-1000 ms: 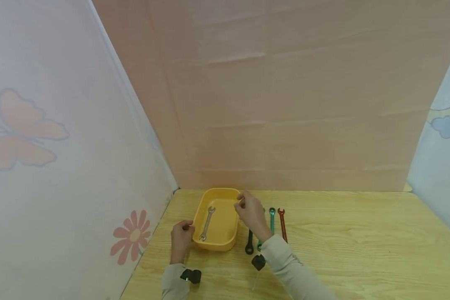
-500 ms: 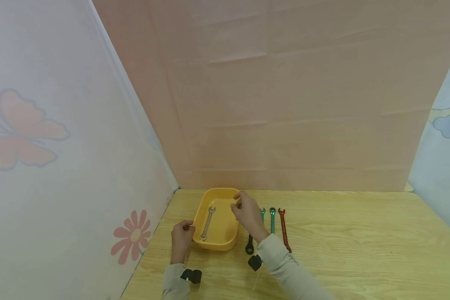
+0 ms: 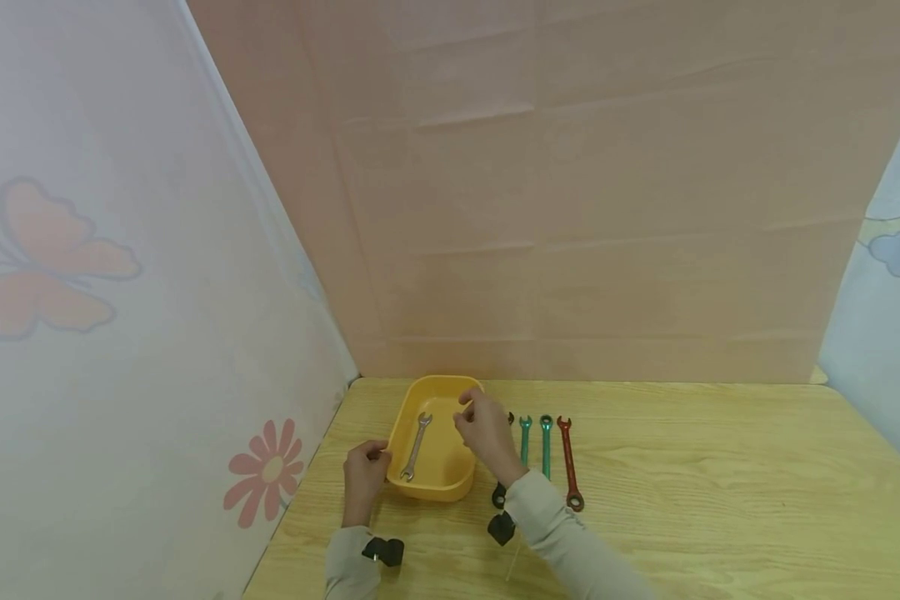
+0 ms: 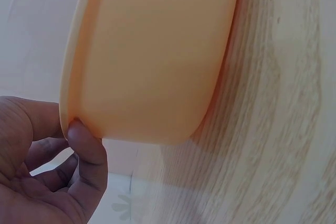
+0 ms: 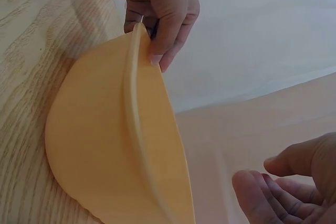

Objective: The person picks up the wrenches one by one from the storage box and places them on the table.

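A yellow plastic tub [image 3: 438, 492] stands at the table's left side, with a silver open-end wrench [image 3: 417, 446] lying inside it. My left hand [image 3: 363, 479] pinches the tub's rim near its front left corner; in the left wrist view, thumb and finger of that hand [image 4: 52, 166] grip the wall [image 4: 147, 61]. Over the tub's right side hovers my right hand [image 3: 486, 429], fingers loosely bent. Nothing lies between its thumb and fingers in the right wrist view, where the hand [image 5: 294, 182] is beside the tub [image 5: 89, 124].
Right of the tub lie a black wrench [image 3: 499, 497], partly hidden by the right hand, two green wrenches [image 3: 546, 450] and a red wrench [image 3: 569, 462] in a row on the wooden table [image 3: 705, 483]. A flowered sheet [image 3: 157, 333] closes off the left side.
My right hand has drifted left, further over the tub, uncovering more of the green and red wrenches. The left hand keeps its pinch on the rim.
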The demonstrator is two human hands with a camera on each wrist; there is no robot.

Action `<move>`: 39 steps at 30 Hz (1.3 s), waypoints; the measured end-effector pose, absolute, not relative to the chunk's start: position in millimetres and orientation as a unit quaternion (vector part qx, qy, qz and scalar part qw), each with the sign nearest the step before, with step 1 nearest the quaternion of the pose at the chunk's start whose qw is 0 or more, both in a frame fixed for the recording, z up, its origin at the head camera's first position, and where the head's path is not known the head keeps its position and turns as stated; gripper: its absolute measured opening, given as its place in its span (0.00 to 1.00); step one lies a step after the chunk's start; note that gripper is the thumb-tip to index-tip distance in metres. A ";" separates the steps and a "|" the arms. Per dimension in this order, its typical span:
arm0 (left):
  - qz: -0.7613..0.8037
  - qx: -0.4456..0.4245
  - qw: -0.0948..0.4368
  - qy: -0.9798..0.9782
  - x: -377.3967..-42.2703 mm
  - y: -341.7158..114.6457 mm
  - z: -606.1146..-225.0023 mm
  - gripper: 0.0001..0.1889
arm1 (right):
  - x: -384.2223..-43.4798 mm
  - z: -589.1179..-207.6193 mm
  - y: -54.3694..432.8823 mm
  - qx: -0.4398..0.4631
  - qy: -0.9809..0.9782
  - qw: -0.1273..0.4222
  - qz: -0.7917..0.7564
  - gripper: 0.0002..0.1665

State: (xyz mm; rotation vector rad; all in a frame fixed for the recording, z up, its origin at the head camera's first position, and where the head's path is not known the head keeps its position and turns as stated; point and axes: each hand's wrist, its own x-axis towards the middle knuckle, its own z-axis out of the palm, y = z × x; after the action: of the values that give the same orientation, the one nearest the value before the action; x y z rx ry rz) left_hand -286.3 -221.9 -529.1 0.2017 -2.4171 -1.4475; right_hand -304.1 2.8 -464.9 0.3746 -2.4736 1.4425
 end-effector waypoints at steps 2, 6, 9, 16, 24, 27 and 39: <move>-0.506 0.073 0.155 -0.846 -286.4 -221.9 -529.0 0.10 | -303.8 -465.8 1.5 0.129 -0.849 0.123 0.498 0.11; -0.502 0.076 0.153 -0.848 -286.8 -221.5 -529.3 0.10 | -302.1 -466.5 -1.1 0.130 -0.847 0.112 0.503 0.12; -0.498 0.079 0.154 -0.850 -286.4 -221.5 -528.8 0.10 | -301.1 -467.2 -3.9 0.137 -0.846 0.113 0.504 0.12; -0.501 0.072 0.163 -0.847 -285.5 -222.1 -527.9 0.09 | -300.1 -471.0 -10.0 0.143 -0.843 0.123 0.503 0.11; -0.498 0.071 0.161 -0.849 -287.6 -222.6 -529.5 0.09 | -301.9 -476.0 -15.3 0.140 -0.841 0.109 0.511 0.11; -0.498 0.071 0.162 -0.849 -287.5 -222.9 -529.2 0.08 | -302.7 -477.5 -17.2 0.139 -0.844 0.106 0.507 0.11; -0.492 0.080 0.160 -0.852 -285.7 -224.8 -529.1 0.08 | -302.2 -483.2 -23.5 0.149 -0.840 0.103 0.512 0.11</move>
State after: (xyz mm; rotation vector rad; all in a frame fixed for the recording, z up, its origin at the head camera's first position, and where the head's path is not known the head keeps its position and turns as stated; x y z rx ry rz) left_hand -285.7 -224.8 -529.1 0.2283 -2.4338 -1.4045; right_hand -302.2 -23.5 -483.2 0.4410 -2.4781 1.5092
